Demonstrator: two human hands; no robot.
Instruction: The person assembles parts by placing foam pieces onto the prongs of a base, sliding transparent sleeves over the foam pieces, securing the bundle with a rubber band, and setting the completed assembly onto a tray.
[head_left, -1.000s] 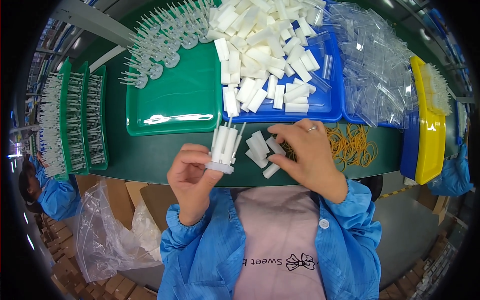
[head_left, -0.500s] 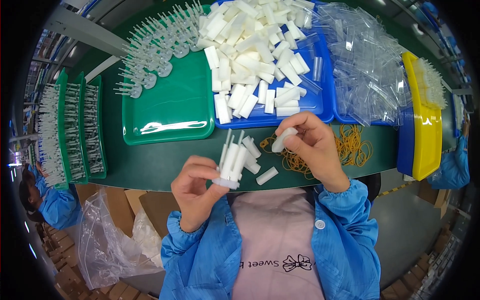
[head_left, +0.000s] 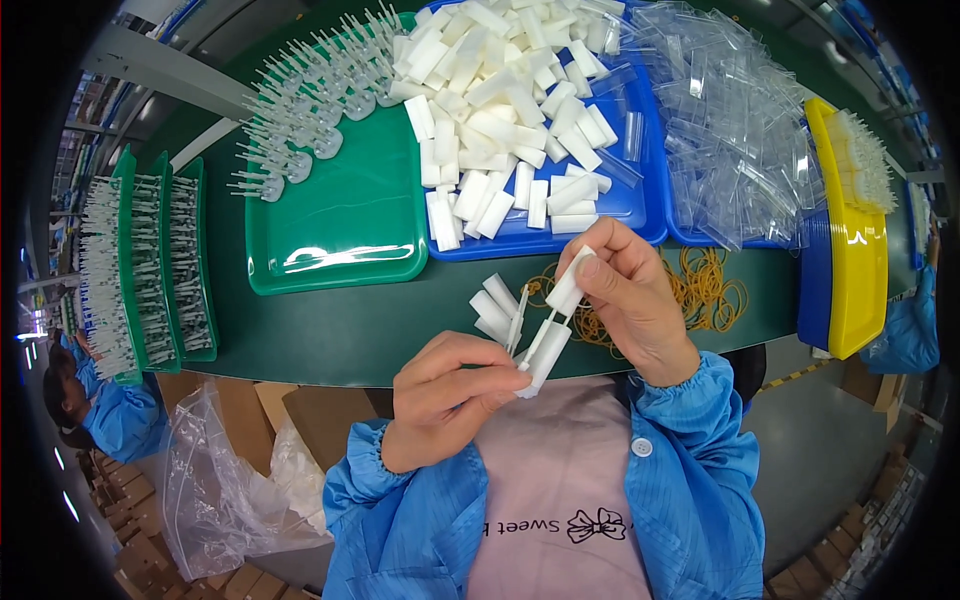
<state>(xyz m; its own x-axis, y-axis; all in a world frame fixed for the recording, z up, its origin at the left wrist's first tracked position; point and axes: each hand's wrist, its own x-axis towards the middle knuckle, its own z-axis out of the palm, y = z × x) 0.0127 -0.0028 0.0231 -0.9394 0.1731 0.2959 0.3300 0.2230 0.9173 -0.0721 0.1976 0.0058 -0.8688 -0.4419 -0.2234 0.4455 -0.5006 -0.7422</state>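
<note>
My left hand (head_left: 448, 398) pinches the base of a small assembly with thin upright prongs. A white block (head_left: 547, 350) stands among those prongs, which tilt up to the right. Between thumb and fingers of my right hand (head_left: 637, 300) is a white foam piece (head_left: 569, 286), a short block. Its lower end meets the tip of one prong; how far the prong goes in I cannot tell. Loose white foam pieces (head_left: 488, 318) lie on the green table just beyond my left hand, partly behind the prongs. Yellow-brown rubber bands (head_left: 712, 290) lie beside and behind my right hand.
A blue tray (head_left: 620, 205) holds heaped white pieces, and clear plastic sleeves (head_left: 735, 130) fill another. Pronged assemblies stand along the far edge of a green tray (head_left: 340, 235). Filled green trays (head_left: 165, 270) are at left, yellow and blue trays (head_left: 860, 280) at right. Co-workers sit at both sides.
My left hand has moved right and tilted the assembly toward my right hand. The foam piece in my right hand has turned more upright and come onto a prong tip.
</note>
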